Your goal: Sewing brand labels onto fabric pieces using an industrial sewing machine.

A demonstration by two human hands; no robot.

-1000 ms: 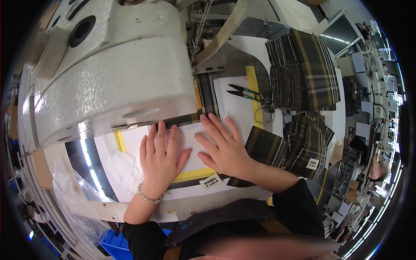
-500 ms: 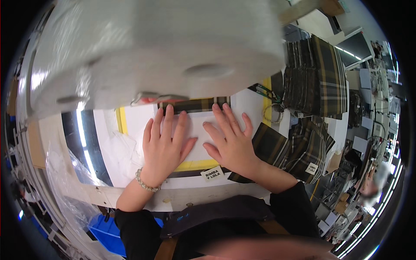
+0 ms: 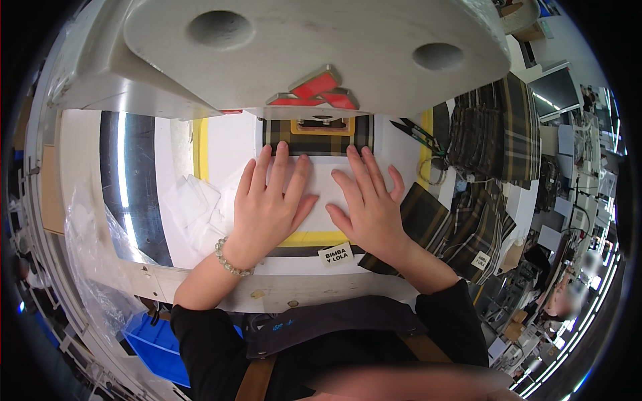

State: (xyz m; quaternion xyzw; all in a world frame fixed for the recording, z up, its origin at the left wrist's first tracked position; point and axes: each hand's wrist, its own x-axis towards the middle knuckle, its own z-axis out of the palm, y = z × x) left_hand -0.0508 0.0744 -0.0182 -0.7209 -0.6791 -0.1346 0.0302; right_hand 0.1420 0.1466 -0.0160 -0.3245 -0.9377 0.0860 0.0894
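Matt white sheet (image 3: 321, 194) under both hands; woven plaid cloth (image 3: 314, 142) at fingertips; smooth painted metal machine head (image 3: 301, 47) above.

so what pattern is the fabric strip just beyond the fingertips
Dark plaid fabric strip, green-black with yellow-tan lines, lying just past both hands' fingertips; the head view shows it best.

Both hands lie flat on the white template (image 3: 321, 194), left hand (image 3: 267, 207) and right hand (image 3: 366, 207) side by side w/ a narrow gap between thumbs. Just ahead of fingertips: plaid fabric strip (image 3: 314, 139) under the machine head (image 3: 287, 53), which overhangs and blocks upward/fwd travel. Right of right-hand fingers: scissors (image 3: 418, 137) and plaid piece stack (image 3: 495, 134). Left of left-hand fingers: loose white pieces (image 3: 197, 207), then open table surface (image 3: 80, 160).
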